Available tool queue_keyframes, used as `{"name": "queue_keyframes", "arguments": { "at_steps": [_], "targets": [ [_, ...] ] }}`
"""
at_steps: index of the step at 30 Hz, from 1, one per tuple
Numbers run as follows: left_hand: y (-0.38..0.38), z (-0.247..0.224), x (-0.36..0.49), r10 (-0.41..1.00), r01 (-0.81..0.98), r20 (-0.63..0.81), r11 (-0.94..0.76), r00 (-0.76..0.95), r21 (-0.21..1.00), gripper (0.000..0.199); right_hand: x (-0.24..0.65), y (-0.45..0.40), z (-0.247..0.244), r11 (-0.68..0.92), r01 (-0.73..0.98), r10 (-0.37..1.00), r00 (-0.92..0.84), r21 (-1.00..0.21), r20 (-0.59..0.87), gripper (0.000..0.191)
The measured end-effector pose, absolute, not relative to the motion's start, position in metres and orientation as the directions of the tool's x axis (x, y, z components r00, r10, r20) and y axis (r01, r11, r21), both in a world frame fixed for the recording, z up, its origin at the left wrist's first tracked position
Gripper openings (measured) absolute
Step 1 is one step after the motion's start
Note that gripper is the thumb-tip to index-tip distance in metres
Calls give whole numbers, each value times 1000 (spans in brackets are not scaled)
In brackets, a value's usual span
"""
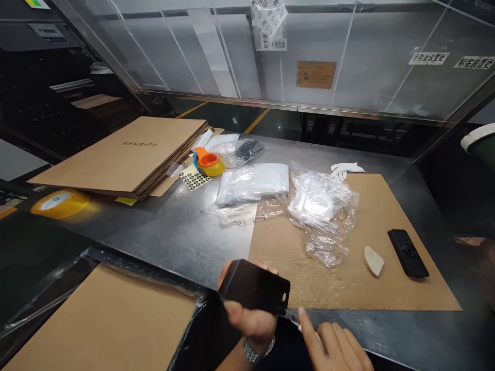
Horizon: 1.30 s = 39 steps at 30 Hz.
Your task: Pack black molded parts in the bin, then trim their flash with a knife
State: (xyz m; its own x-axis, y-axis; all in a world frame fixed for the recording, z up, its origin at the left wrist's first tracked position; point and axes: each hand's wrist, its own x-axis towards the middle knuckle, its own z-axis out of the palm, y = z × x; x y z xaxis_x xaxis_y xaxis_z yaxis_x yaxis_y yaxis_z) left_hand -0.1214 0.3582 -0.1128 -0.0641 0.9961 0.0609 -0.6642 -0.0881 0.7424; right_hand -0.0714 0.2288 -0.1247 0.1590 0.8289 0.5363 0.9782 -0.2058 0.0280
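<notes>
My left hand (253, 320) is wrapped round a dark, box-shaped part (255, 286) with a flat face and a round hole near its right end. The part is held tilted above the front edge of the metal table. In my right hand (334, 346) is a slim knife-like tool (293, 318) with a pale handle, its index finger stretched along it. The narrow tip touches or nearly touches the part's lower right corner. Most of the handle is hidden under the fingers, so its exact kind does not show.
A cardboard sheet (294, 268) bears crumpled clear plastic (323, 201), a beige wedge-shaped piece (373, 261) and a black phone-like object (408, 253). Behind lie white bags (253, 183), a tape dispenser (209, 161) and a white glove (347, 169). Stacked cardboard (119, 154) stands left, above a tape roll (60, 203).
</notes>
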Motion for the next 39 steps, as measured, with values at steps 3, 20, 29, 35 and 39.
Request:
{"name": "queue_keyframes", "arguments": {
  "at_steps": [3,20,29,35,39],
  "targets": [
    [360,-112,-121,993,-675,-116,89,5,732,46,-63,225,-126,-220,975,840,204,-27,503,34],
    [362,-106,-124,820,-586,-409,573,401,573,53,-41,216,-106,-134,985,909,165,-108,382,32],
    [360,-107,-125,818,-586,-396,575,417,572,62,-39,216,-109,-134,989,912,149,-67,383,31],
    [357,-106,-124,848,-587,-350,528,398,613,52,-37,214,-106,-116,989,933,140,-91,332,31],
    [356,-105,-125,840,-574,-351,540,414,616,52,-36,213,-108,-135,988,932,151,-73,330,33]
  ]
}}
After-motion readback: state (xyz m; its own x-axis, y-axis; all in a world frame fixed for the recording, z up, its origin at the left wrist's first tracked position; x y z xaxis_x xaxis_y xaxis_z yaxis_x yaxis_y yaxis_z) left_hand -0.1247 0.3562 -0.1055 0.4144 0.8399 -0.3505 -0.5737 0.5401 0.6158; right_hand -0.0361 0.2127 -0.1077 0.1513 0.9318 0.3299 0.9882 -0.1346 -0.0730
